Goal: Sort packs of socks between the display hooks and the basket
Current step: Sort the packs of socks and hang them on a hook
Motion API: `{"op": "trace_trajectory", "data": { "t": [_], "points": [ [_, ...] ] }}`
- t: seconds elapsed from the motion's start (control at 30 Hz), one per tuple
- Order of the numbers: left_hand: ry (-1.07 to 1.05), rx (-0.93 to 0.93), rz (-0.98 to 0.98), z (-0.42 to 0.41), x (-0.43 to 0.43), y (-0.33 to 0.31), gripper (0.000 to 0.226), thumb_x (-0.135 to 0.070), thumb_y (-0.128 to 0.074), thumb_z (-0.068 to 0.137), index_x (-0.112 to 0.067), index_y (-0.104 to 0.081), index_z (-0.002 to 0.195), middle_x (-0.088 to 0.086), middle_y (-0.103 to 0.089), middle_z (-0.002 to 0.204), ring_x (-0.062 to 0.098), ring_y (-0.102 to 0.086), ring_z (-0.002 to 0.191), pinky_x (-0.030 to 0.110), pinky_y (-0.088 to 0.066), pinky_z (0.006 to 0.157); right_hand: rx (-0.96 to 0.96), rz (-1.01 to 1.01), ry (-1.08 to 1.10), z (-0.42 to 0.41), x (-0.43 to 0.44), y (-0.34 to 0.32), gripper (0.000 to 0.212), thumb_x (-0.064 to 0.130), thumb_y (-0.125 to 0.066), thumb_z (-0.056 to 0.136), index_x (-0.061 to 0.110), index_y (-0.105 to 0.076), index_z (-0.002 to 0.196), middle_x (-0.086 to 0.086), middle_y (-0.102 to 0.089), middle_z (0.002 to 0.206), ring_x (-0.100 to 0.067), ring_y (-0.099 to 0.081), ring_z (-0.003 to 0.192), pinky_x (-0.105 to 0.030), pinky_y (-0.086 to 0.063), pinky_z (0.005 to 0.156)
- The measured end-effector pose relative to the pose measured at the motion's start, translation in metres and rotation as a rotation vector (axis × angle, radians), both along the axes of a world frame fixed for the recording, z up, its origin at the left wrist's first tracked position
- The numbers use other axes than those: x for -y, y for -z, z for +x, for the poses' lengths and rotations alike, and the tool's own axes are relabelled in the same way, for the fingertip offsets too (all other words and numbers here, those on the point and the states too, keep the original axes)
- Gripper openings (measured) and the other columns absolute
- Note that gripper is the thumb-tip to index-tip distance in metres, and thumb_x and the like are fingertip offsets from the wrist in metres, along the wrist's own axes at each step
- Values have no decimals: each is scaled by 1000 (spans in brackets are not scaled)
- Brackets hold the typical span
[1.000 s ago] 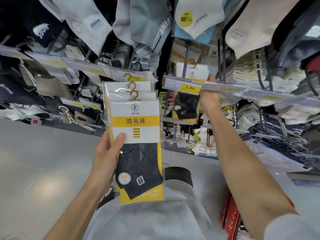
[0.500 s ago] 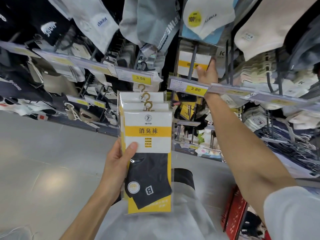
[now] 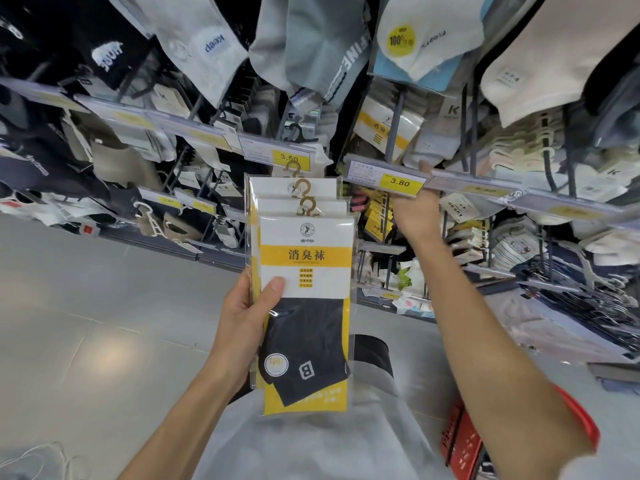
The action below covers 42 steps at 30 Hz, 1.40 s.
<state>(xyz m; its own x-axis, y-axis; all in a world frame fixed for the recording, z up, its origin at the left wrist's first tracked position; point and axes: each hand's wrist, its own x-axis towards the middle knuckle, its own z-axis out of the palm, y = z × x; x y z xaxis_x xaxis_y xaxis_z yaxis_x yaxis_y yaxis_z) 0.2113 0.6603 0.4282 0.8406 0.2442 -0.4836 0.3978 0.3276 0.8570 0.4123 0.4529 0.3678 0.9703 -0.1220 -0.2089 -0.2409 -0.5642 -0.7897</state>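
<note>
Left hand (image 3: 242, 317) gripping sock packs (image 3: 306, 271), right hand (image 3: 414, 216) up behind price rail (image 3: 367, 174)

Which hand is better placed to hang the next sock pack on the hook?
Right. The right hand reaches up behind the 3.80 tag; the left hand is occupied, gripping the stack of packs.

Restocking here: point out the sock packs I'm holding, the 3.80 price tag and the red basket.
sock packs (image 3: 306, 258), head view, front pack's yellow band.
3.80 price tag (image 3: 400, 182), head view, yellow part.
red basket (image 3: 462, 441), head view, side wall.
</note>
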Motion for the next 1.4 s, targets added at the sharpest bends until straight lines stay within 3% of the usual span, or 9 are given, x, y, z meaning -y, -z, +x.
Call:
{"op": "trace_trajectory", "data": {
  "t": [0.13, 0.27, 0.33, 0.47, 0.7, 0.93, 1.13, 1.27, 1.4],
  "points": [
    [-9, 1, 6, 3, -2, 3, 18, -39, -71, 72, -41, -73, 90, -3, -78, 104, 16, -76, 91, 23, -59, 64, -4, 481, 46, -93, -19, -24, 27, 33, -45, 104, 19, -65, 116, 4, -71, 108, -12, -68, 98, -30, -54, 85],
    [21, 19, 12, 6, 1, 7, 29, -28, -83, 69, -38, -72, 94, 0, -78, 103, 20, -76, 92, 25, -60, 65, -37, 780, -59, -149, -35, -46, 20, 37, -65, 89, 31, -67, 108, 8, -74, 105, -8, -71, 97, -20, -56, 73],
    [60, 35, -3, 8, 4, 8, 26, -28, -79, 76, -39, -72, 98, 0, -78, 106, 19, -75, 95, 24, -59, 67, -58, 779, -56, -154, -38, -46, 28, 24, -75, 84, 33, -65, 108, 8, -74, 109, -10, -71, 103, -21, -57, 77],
    [83, 39, -63, 16, 10, 8, 23, -40, -56, 91, -35, -73, 106, 1, -76, 114, 17, -73, 104, 20, -57, 74, -52, 733, 6, -146, -26, -47, 24, 13, -71, 90, 31, -64, 105, 10, -76, 105, -9, -72, 99, -18, -56, 76],
    [151, 139, 53, 21, 11, 9, 30, -20, -67, 83, -45, -71, 100, -6, -77, 106, 11, -74, 93, 20, -57, 71, -30, 723, 35, -137, -11, -50, 19, 15, -70, 91, 22, -59, 105, 10, -76, 98, -6, -73, 89, -16, -54, 70],
    [92, 127, 88, 20, -1, 13, 22, -29, -68, 87, -43, -70, 104, -8, -76, 110, 9, -73, 97, 20, -57, 72, -42, 758, 49, -138, 29, -39, 28, 21, -69, 83, 19, -58, 108, 7, -77, 101, -10, -72, 93, -19, -56, 73],
    [108, 125, 93, 18, -10, 12, 21, -31, -67, 85, -43, -71, 101, -9, -76, 110, 7, -72, 97, 19, -57, 72, -63, 418, 83, -119, 63, -4, 20, 15, -63, 97, 32, -55, 104, 18, -74, 95, 1, -70, 91, -13, -53, 69],
    [131, 118, 94, 15, -4, 13, 18, -29, -70, 88, -43, -71, 100, -8, -76, 110, 8, -72, 97, 20, -57, 72, -33, 365, 152, -75, 56, 16, 20, 18, -60, 99, 18, -51, 117, 11, -67, 103, 5, -67, 89, -16, -53, 75],
    [164, 110, 69, 10, -1, 12, 23, -32, -66, 83, -41, -70, 105, -7, -75, 112, 10, -72, 99, 21, -58, 72, 76, 289, 124, -20, 33, 12, 22, 13, -59, 99, 14, -53, 120, 13, -63, 104, -8, -60, 102, -13, -47, 84]
  ]
}}
